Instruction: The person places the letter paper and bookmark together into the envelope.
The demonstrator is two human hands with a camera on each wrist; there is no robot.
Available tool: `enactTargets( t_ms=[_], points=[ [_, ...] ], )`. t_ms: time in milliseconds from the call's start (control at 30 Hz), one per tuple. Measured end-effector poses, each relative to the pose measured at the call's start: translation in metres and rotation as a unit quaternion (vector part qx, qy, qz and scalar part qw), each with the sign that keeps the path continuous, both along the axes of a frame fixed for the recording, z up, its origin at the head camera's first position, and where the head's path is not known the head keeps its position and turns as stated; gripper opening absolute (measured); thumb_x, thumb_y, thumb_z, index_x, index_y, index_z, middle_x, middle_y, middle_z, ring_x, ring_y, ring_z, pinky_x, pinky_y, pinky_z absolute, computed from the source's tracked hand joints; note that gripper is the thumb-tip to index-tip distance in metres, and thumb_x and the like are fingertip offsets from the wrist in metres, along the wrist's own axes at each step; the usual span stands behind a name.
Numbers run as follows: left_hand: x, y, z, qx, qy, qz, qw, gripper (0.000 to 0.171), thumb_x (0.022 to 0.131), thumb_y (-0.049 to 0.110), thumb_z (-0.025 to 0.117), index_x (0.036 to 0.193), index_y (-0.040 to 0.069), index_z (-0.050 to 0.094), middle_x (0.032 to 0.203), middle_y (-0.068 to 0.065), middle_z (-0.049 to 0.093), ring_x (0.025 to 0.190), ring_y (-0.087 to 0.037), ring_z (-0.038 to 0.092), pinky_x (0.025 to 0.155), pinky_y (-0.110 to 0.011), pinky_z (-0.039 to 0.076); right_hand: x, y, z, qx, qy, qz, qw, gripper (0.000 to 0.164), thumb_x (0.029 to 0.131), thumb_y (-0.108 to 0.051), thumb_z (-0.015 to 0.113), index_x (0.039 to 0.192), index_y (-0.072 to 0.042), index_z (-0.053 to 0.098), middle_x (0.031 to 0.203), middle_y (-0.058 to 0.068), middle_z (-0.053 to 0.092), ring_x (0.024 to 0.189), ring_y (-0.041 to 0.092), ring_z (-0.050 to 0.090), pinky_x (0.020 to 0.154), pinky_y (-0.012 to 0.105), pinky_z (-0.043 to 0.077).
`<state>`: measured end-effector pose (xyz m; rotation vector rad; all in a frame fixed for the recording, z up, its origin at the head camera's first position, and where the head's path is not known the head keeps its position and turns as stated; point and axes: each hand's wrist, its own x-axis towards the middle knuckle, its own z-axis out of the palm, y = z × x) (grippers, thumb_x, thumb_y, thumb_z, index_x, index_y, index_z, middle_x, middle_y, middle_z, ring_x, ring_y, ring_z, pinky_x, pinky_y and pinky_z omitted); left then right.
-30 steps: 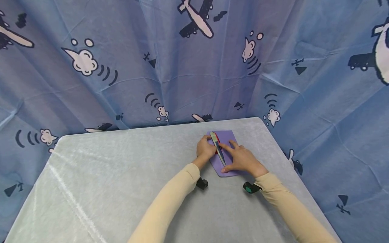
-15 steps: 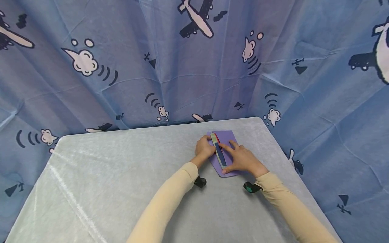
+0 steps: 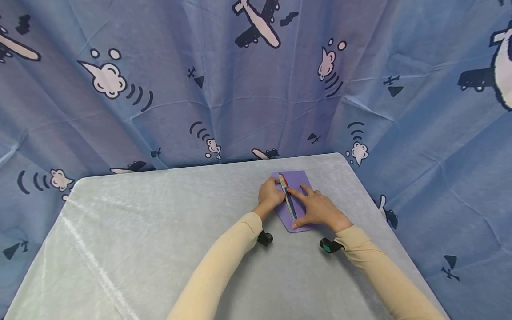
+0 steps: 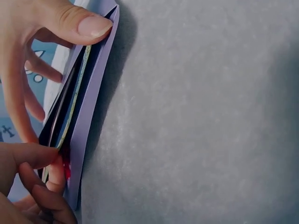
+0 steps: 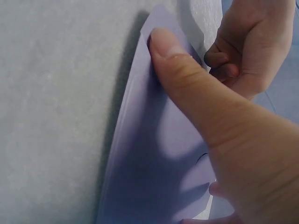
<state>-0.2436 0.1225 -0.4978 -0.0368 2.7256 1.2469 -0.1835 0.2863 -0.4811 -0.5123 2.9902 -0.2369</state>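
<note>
A flat purple sleeve, like a paper envelope (image 3: pixel 300 178), lies on the table with its slit-like mouth parted. In the mouth stands a thin card with a yellow-green edge (image 4: pixel 74 102) and a dark blue face; something red shows beside it. My left hand (image 3: pixel 270 193) pinches the card near its far end between thumb and finger. My right hand (image 3: pixel 320 210) lies across the sleeve with fingers spread. Its thumb (image 5: pixel 173 56) presses the near end of the mouth, while its index fingertip is close to the card's middle. How deep the card sits is hidden.
A pale cloth-covered table (image 3: pixel 160 231) spreads to the left and front. Its far and right edges lie close to the sleeve. A blue curtain (image 3: pixel 168 80) with plane prints hangs behind. Dark wrist cameras (image 3: pixel 330 246) sit below both hands.
The card tilted so its blue face showed wider half a second ago, and it now looks narrower again. My left hand shifted slightly left and back; my right hand stays nearly still.
</note>
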Motion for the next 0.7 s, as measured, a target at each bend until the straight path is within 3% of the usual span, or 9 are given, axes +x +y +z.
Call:
enactTargets(
  t_ms=[167, 567, 700],
  points=[
    [0.002, 0.003, 0.0, 0.004, 0.003, -0.001, 1.0, 0.047, 0.078, 0.014, 0.074, 0.125, 0.015, 0.066, 0.116, -0.008, 0.072, 0.092, -0.025, 0.067, 0.076, -0.039, 0.054, 0.001, 0.002, 0.001, 0.0, 0.002, -0.001, 1.0, 0.117, 0.054, -0.07, 0.084, 0.153, -0.028, 0.037, 0.152, 0.031, 0.037, 0.115, 0.057, 0.055, 0.082, 0.063, 0.051],
    [0.003, 0.01, -0.001, 0.03, 0.003, 0.044, 0.9986, 0.039, 0.08, 0.016, 0.074, 0.118, 0.015, 0.069, 0.114, -0.009, 0.073, 0.097, -0.027, 0.069, 0.08, -0.041, 0.055, 0.001, 0.002, -0.001, -0.001, 0.011, 0.005, 1.0, 0.118, 0.054, -0.07, 0.084, 0.153, -0.028, 0.037, 0.151, 0.032, 0.038, 0.114, 0.056, 0.056, 0.08, 0.062, 0.052],
    [0.003, 0.011, -0.004, 0.029, 0.021, 0.036, 0.9987, 0.033, 0.08, 0.015, 0.074, 0.113, 0.015, 0.071, 0.108, -0.007, 0.075, 0.091, -0.025, 0.069, 0.074, -0.039, 0.055, 0.001, 0.003, -0.002, -0.002, 0.012, 0.004, 1.0, 0.118, 0.054, -0.071, 0.083, 0.153, -0.029, 0.037, 0.152, 0.031, 0.038, 0.115, 0.056, 0.056, 0.08, 0.062, 0.052]
  ],
)
